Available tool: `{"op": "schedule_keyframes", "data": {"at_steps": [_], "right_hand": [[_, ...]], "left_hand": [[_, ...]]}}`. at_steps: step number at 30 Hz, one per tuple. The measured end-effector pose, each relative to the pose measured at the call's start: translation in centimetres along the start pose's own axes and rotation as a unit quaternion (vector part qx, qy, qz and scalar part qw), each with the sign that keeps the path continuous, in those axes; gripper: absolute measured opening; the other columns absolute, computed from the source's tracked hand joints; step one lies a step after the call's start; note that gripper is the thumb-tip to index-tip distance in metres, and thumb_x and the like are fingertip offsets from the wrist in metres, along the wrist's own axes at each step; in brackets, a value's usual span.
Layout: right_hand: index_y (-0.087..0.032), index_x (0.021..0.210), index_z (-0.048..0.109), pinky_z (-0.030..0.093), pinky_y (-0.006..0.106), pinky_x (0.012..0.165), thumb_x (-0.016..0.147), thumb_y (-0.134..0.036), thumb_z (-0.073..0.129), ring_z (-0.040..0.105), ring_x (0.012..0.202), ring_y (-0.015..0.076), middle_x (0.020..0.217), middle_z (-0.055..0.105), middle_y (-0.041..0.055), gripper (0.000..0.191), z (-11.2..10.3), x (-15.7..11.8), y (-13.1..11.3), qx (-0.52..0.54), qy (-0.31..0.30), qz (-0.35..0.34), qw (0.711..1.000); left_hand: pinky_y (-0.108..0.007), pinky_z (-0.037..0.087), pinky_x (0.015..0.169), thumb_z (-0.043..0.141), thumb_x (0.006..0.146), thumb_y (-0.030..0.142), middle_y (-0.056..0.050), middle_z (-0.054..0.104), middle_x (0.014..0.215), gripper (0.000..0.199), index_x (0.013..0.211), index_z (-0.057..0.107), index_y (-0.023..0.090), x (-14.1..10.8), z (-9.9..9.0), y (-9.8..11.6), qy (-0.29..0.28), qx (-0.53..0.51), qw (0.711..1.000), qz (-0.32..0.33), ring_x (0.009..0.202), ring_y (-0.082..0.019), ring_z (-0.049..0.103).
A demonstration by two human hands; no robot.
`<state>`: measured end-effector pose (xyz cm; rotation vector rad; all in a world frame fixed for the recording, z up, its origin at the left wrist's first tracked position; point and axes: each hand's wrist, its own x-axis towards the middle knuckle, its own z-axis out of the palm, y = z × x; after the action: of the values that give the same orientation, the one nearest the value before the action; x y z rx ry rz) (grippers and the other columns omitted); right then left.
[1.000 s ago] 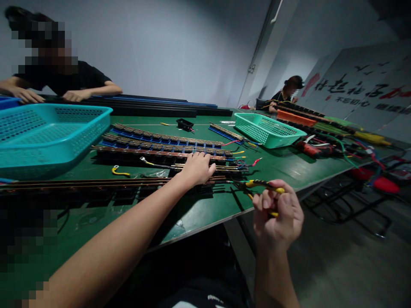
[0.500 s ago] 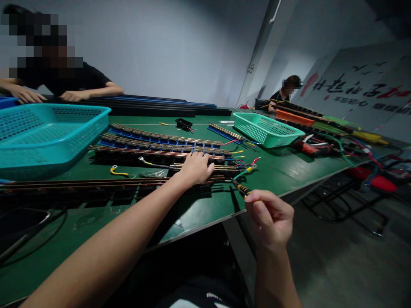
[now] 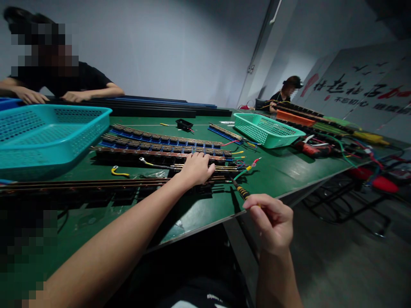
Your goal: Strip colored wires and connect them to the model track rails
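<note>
My left hand (image 3: 197, 169) lies over a black rail strip with copper-coloured bars (image 3: 180, 167), fingers bent over its far side and thumb apart. Pinched in my right hand (image 3: 271, 220) is a screwdriver with a yellow-and-black handle (image 3: 242, 191); its tip points at the right end of the nearest long rail (image 3: 96, 184). Whether the tip touches the rail is too small to tell. Green and red wires with lugs (image 3: 245, 170) stick out just beyond the tip. A short yellow wire (image 3: 120, 172) lies left of my left hand.
A turquoise basket (image 3: 64, 145) stands at the left, a green basket (image 3: 269, 139) at the back right. More rails (image 3: 160, 136) lie behind my left hand. Red-handled pliers (image 3: 313, 149) are at the right. One person sits across the table, another farther back.
My right hand and the screwdriver have shifted very slightly, showing more of the handle. My left hand stays on the rail. A blurred patch now covers the lower left corner.
</note>
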<state>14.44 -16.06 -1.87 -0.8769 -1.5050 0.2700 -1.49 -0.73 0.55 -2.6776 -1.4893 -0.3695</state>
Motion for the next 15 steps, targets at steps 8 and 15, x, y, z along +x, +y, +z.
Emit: {"op": "schedule_keyframes", "data": {"at_steps": [8,15], "right_hand": [[-0.019,0.079,0.071,0.028,0.022,0.042,0.089,-0.036,0.065,0.034,0.041,0.0074,0.051,0.044,-0.0053,0.021,0.8,-0.5,0.6,0.084,0.108,0.076,0.988],[-0.02,0.086,0.072,0.031,0.019,0.04,0.086,-0.03,0.068,0.03,0.038,0.0053,0.048,0.037,-0.009,0.01,2.1,0.6,-0.5,0.208,0.2,0.054,0.956]], "left_hand": [[-0.046,0.042,0.105,0.038,0.101,0.04,-0.017,0.065,0.127,0.044,0.123,0.062,0.01,-0.1,-0.2,0.1,-0.005,0.0,1.0,-0.001,0.122,-0.033,0.057],[-0.046,0.042,0.105,0.038,0.101,0.04,-0.017,0.065,0.127,0.044,0.123,0.062,0.01,0.0,-0.1,0.0,-0.004,-0.001,1.0,0.001,0.121,-0.032,0.057]]}}
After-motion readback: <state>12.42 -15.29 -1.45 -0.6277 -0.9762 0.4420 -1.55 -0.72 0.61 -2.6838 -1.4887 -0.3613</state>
